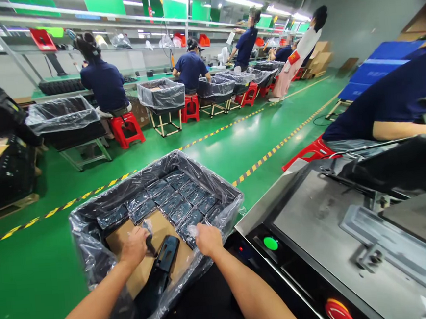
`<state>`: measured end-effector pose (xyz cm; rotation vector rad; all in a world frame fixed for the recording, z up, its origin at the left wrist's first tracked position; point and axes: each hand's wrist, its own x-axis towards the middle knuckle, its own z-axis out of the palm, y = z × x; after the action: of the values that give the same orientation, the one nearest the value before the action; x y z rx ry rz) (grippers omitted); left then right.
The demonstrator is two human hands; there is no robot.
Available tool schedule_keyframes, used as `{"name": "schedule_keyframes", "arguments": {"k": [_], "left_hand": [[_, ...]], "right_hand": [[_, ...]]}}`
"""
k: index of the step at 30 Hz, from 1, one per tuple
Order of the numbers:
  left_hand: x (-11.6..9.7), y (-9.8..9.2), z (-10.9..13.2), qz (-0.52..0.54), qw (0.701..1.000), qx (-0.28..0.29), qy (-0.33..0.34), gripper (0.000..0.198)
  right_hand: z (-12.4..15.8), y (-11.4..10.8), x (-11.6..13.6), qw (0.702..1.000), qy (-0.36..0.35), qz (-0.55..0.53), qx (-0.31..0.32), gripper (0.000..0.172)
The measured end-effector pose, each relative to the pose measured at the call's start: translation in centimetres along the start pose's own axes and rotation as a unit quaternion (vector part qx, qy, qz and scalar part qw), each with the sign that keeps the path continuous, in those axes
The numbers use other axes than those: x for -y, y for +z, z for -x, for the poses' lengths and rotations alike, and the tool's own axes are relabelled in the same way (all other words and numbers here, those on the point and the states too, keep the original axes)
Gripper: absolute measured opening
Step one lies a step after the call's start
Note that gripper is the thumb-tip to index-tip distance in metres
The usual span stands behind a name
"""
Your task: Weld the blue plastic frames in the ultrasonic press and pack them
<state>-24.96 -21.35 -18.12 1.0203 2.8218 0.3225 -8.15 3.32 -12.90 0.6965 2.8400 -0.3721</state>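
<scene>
A crate lined with clear plastic (79,239) stands in front of me. Rows of wrapped dark parts (179,194) fill its far side, and a cardboard sheet (121,238) lies nearer. My left hand (135,245) is closed above the cardboard, with a small dark piece and some clear plastic at its fingers; exactly what it grips is unclear. My right hand (207,239) is closed in a fist at the crate's right side, with a bit of clear plastic showing at its fingers. Between the hands, a black part with a slot (168,254) rests on the cardboard.
At right is a machine with a metal bed (313,210), a green button (271,243) and a red knob (339,312). A person in dark blue (388,94) sits beyond it. Across the green floor, people work at a long bench beside lined crates and red stools (127,129).
</scene>
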Motion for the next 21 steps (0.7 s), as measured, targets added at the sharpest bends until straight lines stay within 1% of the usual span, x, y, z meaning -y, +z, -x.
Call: {"name": "schedule_keyframes", "arguments": {"k": [4,9,11,15,16,17,18,21], "left_hand": [[-0.6,-1.1,1.0,0.046,0.995,-0.067,0.062,0.027],[-2.2,-3.0,1.7,0.115,0.970,-0.188,0.098,0.022],[-3.0,-4.1,1.6,0.132,0.963,-0.209,0.112,0.019],[-4.5,-6.2,1.5,0.166,0.956,-0.207,0.124,0.020],[-4.8,-6.7,1.5,0.172,0.957,-0.199,0.124,0.021],[-5.3,-7.0,1.6,0.176,0.960,-0.181,0.125,0.022],[-5.8,-7.4,1.8,0.177,0.964,-0.151,0.127,0.023],[-7.9,-8.0,2.2,0.190,0.971,-0.047,0.138,0.026]], "right_hand": [[0.1,0.0,-0.1,1.000,0.000,0.003,0.006,0.021],[0.2,0.2,-0.1,1.000,0.006,-0.008,0.005,0.020],[0.2,0.3,-0.1,1.000,0.009,-0.020,0.006,0.020],[0.3,0.2,-0.2,0.998,0.019,-0.060,0.006,0.019],[0.2,0.1,-0.2,0.997,0.021,-0.076,0.007,0.019],[0.2,-0.1,-0.3,0.995,0.022,-0.094,0.006,0.019],[0.1,-0.3,-0.3,0.993,0.023,-0.114,0.006,0.020],[0.2,-1.1,0.1,0.983,0.004,-0.185,0.009,0.031]]}}
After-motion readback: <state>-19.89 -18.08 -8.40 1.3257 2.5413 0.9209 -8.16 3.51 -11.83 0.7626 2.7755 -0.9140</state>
